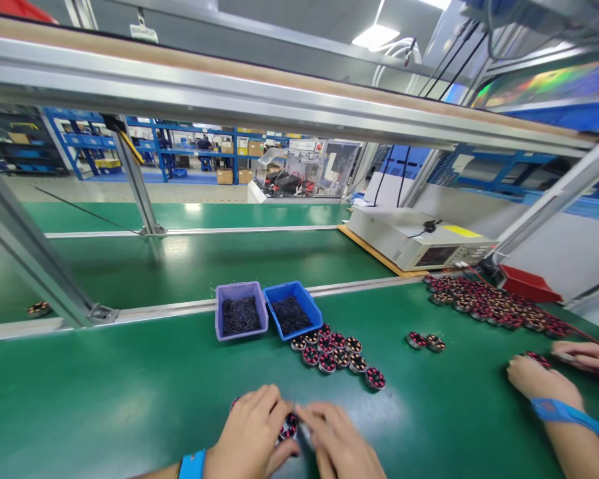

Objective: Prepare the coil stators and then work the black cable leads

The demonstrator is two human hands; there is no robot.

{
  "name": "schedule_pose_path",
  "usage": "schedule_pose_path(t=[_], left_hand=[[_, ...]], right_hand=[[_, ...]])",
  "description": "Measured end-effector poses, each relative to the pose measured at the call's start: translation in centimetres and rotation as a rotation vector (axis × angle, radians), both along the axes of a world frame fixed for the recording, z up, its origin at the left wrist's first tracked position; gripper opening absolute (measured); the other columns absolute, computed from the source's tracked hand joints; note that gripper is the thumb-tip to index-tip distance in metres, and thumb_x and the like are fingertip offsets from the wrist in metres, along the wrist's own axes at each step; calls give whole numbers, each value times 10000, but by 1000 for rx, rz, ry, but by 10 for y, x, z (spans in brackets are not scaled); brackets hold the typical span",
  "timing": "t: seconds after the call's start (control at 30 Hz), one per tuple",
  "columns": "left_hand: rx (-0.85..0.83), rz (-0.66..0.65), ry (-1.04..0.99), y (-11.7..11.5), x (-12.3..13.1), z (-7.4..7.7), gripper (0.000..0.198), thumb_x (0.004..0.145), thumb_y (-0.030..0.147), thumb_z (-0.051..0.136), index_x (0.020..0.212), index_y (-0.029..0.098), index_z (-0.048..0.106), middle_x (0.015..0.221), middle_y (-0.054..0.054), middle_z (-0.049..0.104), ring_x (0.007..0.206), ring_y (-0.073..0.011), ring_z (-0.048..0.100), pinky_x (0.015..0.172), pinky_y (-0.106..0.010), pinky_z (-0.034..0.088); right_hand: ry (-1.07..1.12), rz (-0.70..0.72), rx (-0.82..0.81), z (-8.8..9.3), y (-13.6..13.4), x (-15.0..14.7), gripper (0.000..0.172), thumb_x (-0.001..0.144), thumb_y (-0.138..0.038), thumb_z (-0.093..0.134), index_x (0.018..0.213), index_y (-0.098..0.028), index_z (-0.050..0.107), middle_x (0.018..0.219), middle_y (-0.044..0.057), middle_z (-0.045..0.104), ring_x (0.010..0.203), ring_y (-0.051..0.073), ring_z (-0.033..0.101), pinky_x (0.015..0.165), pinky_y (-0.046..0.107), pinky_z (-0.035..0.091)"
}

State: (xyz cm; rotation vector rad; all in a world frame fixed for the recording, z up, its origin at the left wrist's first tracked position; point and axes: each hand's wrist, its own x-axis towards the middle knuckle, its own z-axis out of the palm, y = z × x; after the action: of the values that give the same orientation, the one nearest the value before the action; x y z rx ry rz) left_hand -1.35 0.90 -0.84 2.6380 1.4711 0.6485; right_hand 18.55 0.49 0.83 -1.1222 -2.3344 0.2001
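Observation:
My left hand (252, 432) is curled around a small round wound coil (289, 426) with red and black windings, low at the bottom centre. My right hand (337, 442) meets it from the right, fingers pinched at the coil; motion blur hides whether anything else is in them. A blue wristband (192, 464) sits on my left wrist. Just beyond my hands lies a cluster of several similar coils (332, 352) on the green mat (130, 392).
A purple bin (240, 310) and a blue bin (293, 309) hold small dark parts. Two coils (426, 341) lie apart; a large pile of coils (494, 306) lies right. A co-worker's hands (554, 372) work at the right. A beige instrument (419, 243) and red tray (526, 285) stand behind.

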Motion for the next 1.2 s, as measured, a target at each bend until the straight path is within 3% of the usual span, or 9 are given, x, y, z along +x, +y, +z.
schedule_pose_path(t=[0.1, 0.2, 0.27, 0.37, 0.5, 0.6, 0.7, 0.97, 1.2], left_hand=[[-27, 99, 10, 4, 2, 7, 399, 762, 376, 845, 1073, 219, 651, 1006, -52, 693, 928, -273, 679, 802, -370, 555], [-11, 160, 4, 3, -4, 3, 712, 703, 443, 852, 1296, 163, 573, 1167, -126, 677, 1068, -335, 636, 914, -448, 517], [13, 124, 15, 2, -14, -7, 866, 658, 455, 852, 1374, 105, 514, 1212, -172, 660, 1080, -359, 622, 927, -467, 497], [62, 60, 34, 0, -29, -23, 585, 711, 350, 815, 1225, 152, 618, 1108, -117, 693, 982, -302, 645, 887, -402, 486], [182, -46, 64, -5, -31, -31, 97, 958, 313, 598, 969, 222, 630, 856, -14, 652, 796, -207, 617, 894, -351, 445], [249, -114, 53, -8, -23, -28, 452, 1090, 346, 199, 894, 214, 585, 778, -12, 596, 714, -187, 580, 844, -336, 436], [275, -115, 21, -9, -19, -26, 653, 1049, 500, 12, 870, 200, 563, 804, -30, 602, 693, -186, 574, 738, -317, 429], [342, -159, 59, -5, -23, -28, 617, 1062, 515, 74, 855, 198, 561, 752, -22, 586, 653, -185, 560, 671, -305, 405], [364, -213, -5, -5, -20, -10, 673, 1019, 637, 108, 866, 188, 585, 735, -19, 578, 625, -180, 546, 618, -296, 387]], right_hand=[[-223, -226, -60, 43, 55, -14, 380, 1016, -82, 415, 1313, -218, 608, 1169, 93, 707, 1085, 216, 672, 946, 345, 561], [-310, -261, -76, 70, 120, -43, 238, 1034, -126, 499, 1176, -189, 679, 1179, 100, 701, 1137, 232, 644, 985, 402, 532], [-374, -270, -117, 77, 154, -60, 136, 1003, -226, 625, 1113, -170, 682, 1155, 72, 697, 1059, 226, 670, 936, 437, 552], [-445, -288, -187, 74, 181, -76, 235, 984, -310, 666, 1170, -167, 651, 1180, 71, 673, 987, 217, 685, 852, 414, 585], [-508, -323, -247, 65, 186, -77, 255, 991, -314, 654, 1196, -164, 638, 1192, 78, 665, 988, 220, 683, 845, 413, 587], [-536, -345, -265, 61, 183, -72, 238, 996, -316, 646, 1185, -170, 645, 1195, 76, 666, 1008, 223, 678, 865, 423, 580], [-540, -336, -259, 59, 181, -70, 245, 1005, -318, 631, 1204, -175, 638, 1224, 80, 656, 1038, 231, 669, 892, 440, 569], [-523, -258, -246, 61, 182, -79, 216, 995, -313, 649, 1154, -168, 658, 1177, 72, 675, 1004, 219, 680, 873, 422, 575], [-417, -273, -136, 75, 169, -68, 137, 1010, -273, 618, 1069, -170, 687, 1168, 69, 683, 1043, 220, 661, 898, 418, 553]])
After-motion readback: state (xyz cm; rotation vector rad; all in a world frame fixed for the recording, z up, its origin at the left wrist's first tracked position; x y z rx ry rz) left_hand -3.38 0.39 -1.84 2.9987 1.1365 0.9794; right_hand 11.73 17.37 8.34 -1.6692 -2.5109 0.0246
